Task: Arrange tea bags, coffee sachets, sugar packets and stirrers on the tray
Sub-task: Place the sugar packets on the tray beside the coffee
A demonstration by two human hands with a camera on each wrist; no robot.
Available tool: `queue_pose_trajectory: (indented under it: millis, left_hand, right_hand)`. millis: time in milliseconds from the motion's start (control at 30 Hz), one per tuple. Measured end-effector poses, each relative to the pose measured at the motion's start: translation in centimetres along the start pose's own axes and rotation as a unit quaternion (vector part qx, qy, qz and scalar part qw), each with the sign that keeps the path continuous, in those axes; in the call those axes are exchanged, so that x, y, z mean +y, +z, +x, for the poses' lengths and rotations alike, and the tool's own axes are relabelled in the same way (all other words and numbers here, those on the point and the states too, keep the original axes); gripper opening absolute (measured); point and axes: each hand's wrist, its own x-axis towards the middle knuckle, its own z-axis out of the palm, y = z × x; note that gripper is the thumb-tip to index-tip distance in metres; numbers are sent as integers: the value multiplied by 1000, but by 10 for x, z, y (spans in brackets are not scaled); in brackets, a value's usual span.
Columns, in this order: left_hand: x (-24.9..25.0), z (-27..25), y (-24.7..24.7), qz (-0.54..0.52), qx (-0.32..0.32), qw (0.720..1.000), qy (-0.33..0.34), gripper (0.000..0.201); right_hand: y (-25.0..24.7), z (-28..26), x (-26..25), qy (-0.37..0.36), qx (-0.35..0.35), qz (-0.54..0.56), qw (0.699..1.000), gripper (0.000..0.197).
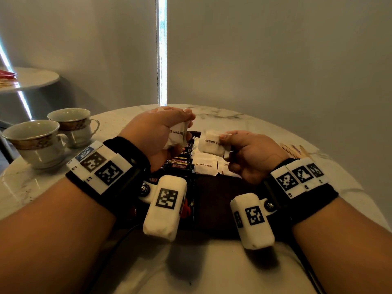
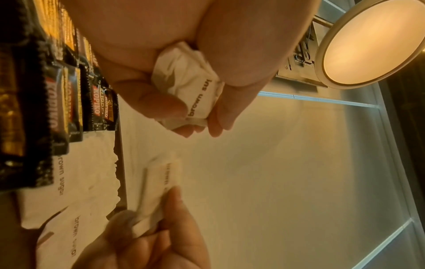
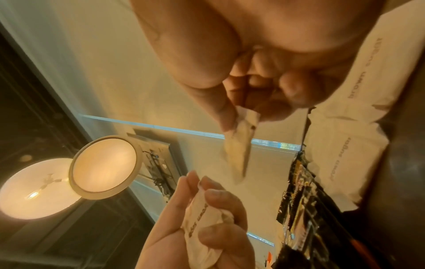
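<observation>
Left fingers (image 1: 186, 115) clutching sugar packets (image 1: 177, 134), right fingers (image 1: 226, 136) pinching one packet (image 1: 212, 144), marble table (image 1: 244, 122), grey blinds (image 1: 265, 49)

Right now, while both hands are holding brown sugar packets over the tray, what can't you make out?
- Tea bags: none identifiable in any view.
- Tray: near corners hidden by wrist cameras, head view.
- Left hand: packet count in its bunch hidden by fingers.
- Right hand: its packet blurred, right wrist view.
- Stirrers: count too small, head view.
</observation>
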Motion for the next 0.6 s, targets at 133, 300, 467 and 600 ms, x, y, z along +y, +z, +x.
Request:
queue_pose_trajectory:
  millis: [133,300,467,600]
  left_hand:
    - [-1,1,-1,-8,9,1000,-9,10]
    - [1,1,-1,-14,7,1000,-8,11]
    - [2,1,-1,-20,8,1000,-5,12]
    - [1,1,0,-24,8,1000,-10,12]
  right_hand:
    - [-6,3,3,69,-31,-39,996,17]
    - [-7,3,4,129,-57,-49,989,19]
    - [-7,2,3,143,-68,-69,985,19]
    - [-6,2,4,136,-66,-88,985,22]
